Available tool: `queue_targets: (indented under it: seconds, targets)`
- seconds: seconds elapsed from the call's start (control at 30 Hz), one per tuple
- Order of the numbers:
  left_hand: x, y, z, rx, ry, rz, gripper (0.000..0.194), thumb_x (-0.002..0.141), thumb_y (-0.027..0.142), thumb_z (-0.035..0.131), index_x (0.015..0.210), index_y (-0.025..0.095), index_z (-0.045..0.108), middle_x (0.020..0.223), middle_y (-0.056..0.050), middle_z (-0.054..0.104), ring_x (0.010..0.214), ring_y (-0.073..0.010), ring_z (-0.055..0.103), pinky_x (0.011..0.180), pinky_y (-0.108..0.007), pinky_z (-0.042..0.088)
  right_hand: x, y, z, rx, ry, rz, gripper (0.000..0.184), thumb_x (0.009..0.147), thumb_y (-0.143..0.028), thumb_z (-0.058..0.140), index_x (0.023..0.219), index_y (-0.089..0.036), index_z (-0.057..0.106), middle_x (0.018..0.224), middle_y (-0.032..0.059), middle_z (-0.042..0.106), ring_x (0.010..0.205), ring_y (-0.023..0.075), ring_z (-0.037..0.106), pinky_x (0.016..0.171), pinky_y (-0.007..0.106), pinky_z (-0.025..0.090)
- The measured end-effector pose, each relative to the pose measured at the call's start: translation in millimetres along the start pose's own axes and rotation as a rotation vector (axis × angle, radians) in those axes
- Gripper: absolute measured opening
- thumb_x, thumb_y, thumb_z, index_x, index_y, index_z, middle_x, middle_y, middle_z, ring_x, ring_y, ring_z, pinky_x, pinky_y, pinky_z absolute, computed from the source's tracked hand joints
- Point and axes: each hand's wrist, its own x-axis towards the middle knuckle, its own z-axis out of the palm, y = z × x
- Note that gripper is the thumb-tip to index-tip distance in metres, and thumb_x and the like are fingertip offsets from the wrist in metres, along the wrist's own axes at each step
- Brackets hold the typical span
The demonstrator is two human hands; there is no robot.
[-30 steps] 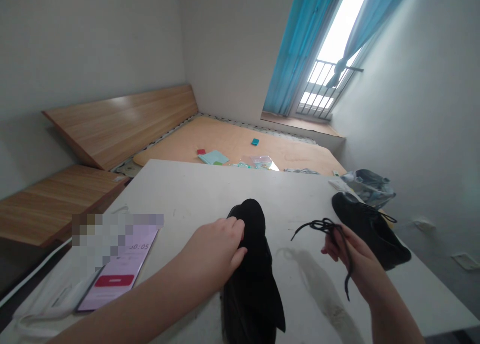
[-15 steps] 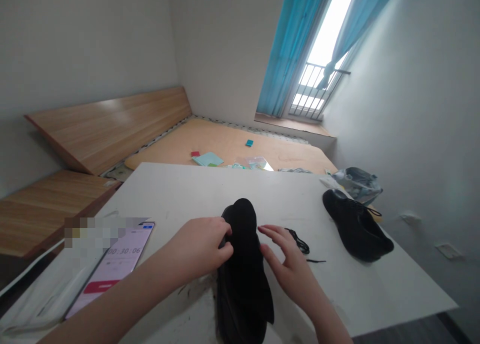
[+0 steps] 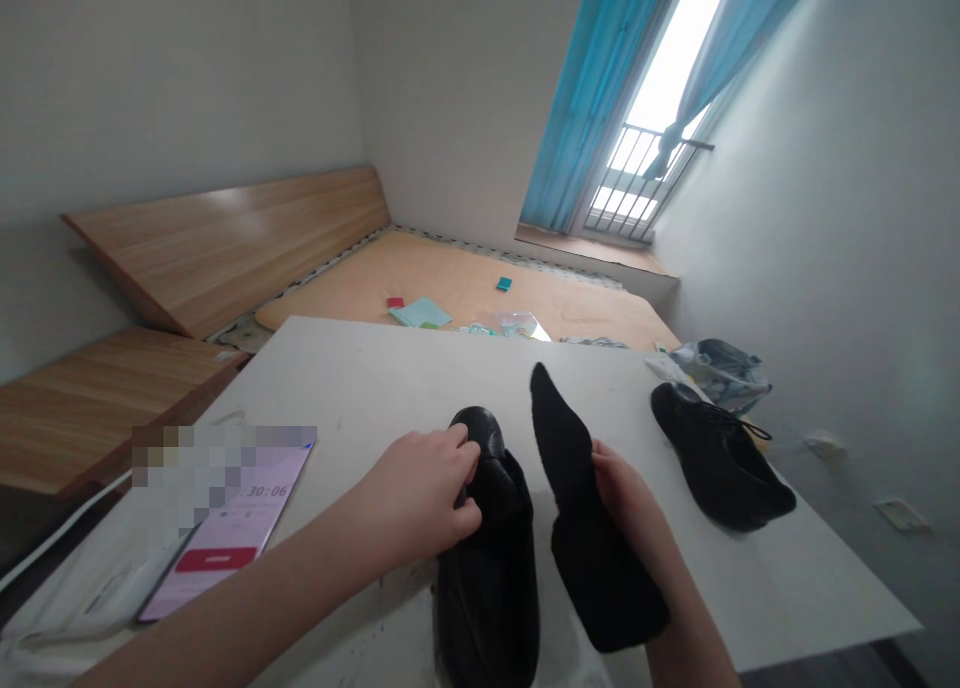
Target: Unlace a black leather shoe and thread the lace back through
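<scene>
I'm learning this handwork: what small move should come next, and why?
Perhaps lay the flat black fabric-like piece on the white table: that would free the right hand, which holds it beside the glossy black leather shoe, while the left hand holds that shoe near its toe.

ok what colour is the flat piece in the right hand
Black; the flat piece shows best in the head view.

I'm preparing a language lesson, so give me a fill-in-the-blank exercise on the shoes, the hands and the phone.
The right hand holds a flat piece coloured ____.
The left hand touches the nearer shoe, one of ____ on the table.
The laced shoe lies to the ____ of the right hand.
The phone lies toward the table's ____ edge.
Missing words: black; two; right; left.
</scene>
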Motion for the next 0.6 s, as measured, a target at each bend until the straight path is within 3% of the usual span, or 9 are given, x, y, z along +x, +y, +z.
queue_targets:
  seconds: [0.1,0.2,0.37,0.5,0.6]
  targets:
    - [0,5,5.2,-0.049,0.03,0.099,0.038,0.07,0.032,0.06,0.105,0.018,0.056,0.105,-0.007,0.06,0.094,-0.0259,0.059,0.083,-0.038,0.048,-1,19,-1,-0.088,-0.036,0.086,0.024,0.077,-0.043,0.062,0.079,-0.02,0.057,0.063,-0.0035,0.051,0.056,0.0135,0.049,0.052,0.024,0.04]
    - [2,10,11.8,-0.044,0.034,0.13,0.05,0.068,0.035,0.064,0.113,0.018,0.052,0.111,-0.009,0.058,0.097,-0.0266,0.058,0.084,-0.039,0.049,-9,31,9,-0.096,-0.054,0.097,0.029,0.077,-0.046,0.066,0.088,-0.021,0.055,0.074,-0.0027,0.055,0.064,0.0129,0.051,0.056,0.022,0.041]
    - [6,12,14.8,0.035,0.032,0.179,0.024,0.077,0.022,0.054,0.101,0.017,0.056,0.104,-0.007,0.061,0.091,-0.023,0.061,0.078,-0.034,0.051,-23,35,16,-0.196,-0.117,-0.053,0.034,0.087,-0.054,0.054,0.078,-0.021,0.054,0.078,0.0006,0.054,0.075,0.0169,0.054,0.069,0.029,0.049]
    - [11,6,10.6,0.07,0.043,0.209,0.022,0.088,0.018,0.041,0.102,0.02,0.059,0.098,-0.006,0.065,0.086,-0.0194,0.065,0.073,-0.029,0.05,-36,37,11,-0.286,-0.242,-0.167,0.044,0.083,-0.057,0.057,0.108,-0.021,0.057,0.102,0.0075,0.059,0.094,0.0238,0.057,0.079,0.036,0.052]
    - [15,4,8.5,0.109,0.056,0.201,0.023,0.091,0.018,0.039,0.097,0.02,0.061,0.093,-0.005,0.068,0.077,-0.0196,0.067,0.063,-0.028,0.049,-44,33,11,-0.405,-0.27,-0.218,0.049,0.074,-0.043,0.07,0.114,-0.023,0.051,0.108,0.0063,0.057,0.099,0.0244,0.056,0.084,0.036,0.05]
